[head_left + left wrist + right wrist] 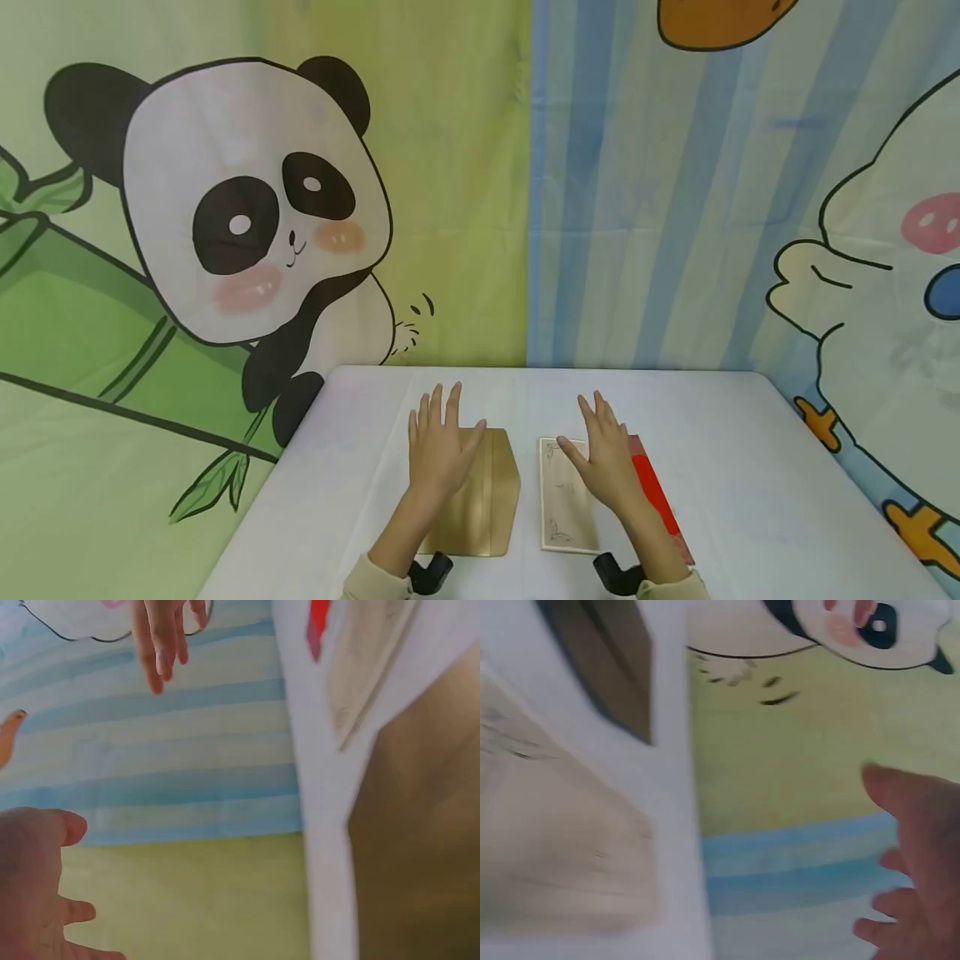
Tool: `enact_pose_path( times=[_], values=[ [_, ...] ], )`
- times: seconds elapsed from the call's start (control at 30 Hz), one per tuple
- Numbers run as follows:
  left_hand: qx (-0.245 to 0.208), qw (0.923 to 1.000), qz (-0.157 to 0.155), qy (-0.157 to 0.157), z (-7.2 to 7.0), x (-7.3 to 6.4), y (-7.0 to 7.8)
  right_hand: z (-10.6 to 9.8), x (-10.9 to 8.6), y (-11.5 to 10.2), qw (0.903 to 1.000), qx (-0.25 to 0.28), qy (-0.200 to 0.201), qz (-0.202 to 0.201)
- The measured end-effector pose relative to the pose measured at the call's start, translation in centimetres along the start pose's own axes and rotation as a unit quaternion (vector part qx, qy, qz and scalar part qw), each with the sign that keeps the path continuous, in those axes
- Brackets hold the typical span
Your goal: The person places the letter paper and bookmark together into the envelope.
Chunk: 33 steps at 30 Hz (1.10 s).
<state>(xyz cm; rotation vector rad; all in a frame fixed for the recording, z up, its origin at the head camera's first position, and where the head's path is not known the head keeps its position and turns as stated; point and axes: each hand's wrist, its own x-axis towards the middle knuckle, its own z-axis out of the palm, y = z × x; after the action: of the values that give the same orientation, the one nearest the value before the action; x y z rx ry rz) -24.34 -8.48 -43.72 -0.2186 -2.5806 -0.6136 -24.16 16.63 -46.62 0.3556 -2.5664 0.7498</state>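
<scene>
Both hands are raised over the white table with fingers spread, holding nothing. My left hand (437,458) overlaps a gold envelope-like piece (495,500) in the head view; the piece has slanted corners and a crease down its right side. Over on the right, my right hand (609,467) overlaps a cream card (562,508) with scrollwork in its corners. A red, flat, strip-like piece (654,487) lies along the card's right side, partly hidden by the right hand and forearm. In the right wrist view, the thumb and fingers (896,791) stand apart from the blurred card.
The white table (360,492) reaches back to a cloth backdrop (465,208) with a panda and striped blue panels. A black wrist strap piece (431,575) sits at the left wrist, and another (618,575) at the right.
</scene>
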Motion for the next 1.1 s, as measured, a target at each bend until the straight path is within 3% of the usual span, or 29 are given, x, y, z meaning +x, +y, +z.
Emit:
enact_pose_path(
  times=[0.1, 0.23, 0.47, 0.67, 0.97, 1.1],
  values=[
    [-0.02, 0.9994, -0.025, -0.015, 2.2, -1.4, -1.4, 3.2, -1.2, 0.2, 0.9987, 0.033, 0.03, 0.026],
    [-0.032, 0.9978, -0.04, -0.043, 5.7, -3.2, -3.0, 6.8, -2.7, 0.7, 0.9987, 0.023, 0.012, 0.044],
    [-0.013, 0.997, 0.017, -0.074, 9.9, -4.9, -5.5, 10.4, -4.5, 1.4, 0.9961, -0.045, -0.064, 0.041],
    [0.046, 0.9927, 0.038, -0.105, 11.4, -5.8, -6.6, 10.8, -5.2, 1.5, 0.9947, -0.064, -0.074, 0.032],
    [0.052, 0.9926, 0.03, -0.105, 12.4, -6.0, -5.3, 10.1, -5.7, 2.7, 0.994, -0.082, -0.061, 0.04],
    [0.057, 0.9937, 0.033, -0.091, 12.5, -6.2, -4.8, 9.8, -5.8, 2.9, 0.9949, -0.076, -0.058, 0.032]
  ],
)
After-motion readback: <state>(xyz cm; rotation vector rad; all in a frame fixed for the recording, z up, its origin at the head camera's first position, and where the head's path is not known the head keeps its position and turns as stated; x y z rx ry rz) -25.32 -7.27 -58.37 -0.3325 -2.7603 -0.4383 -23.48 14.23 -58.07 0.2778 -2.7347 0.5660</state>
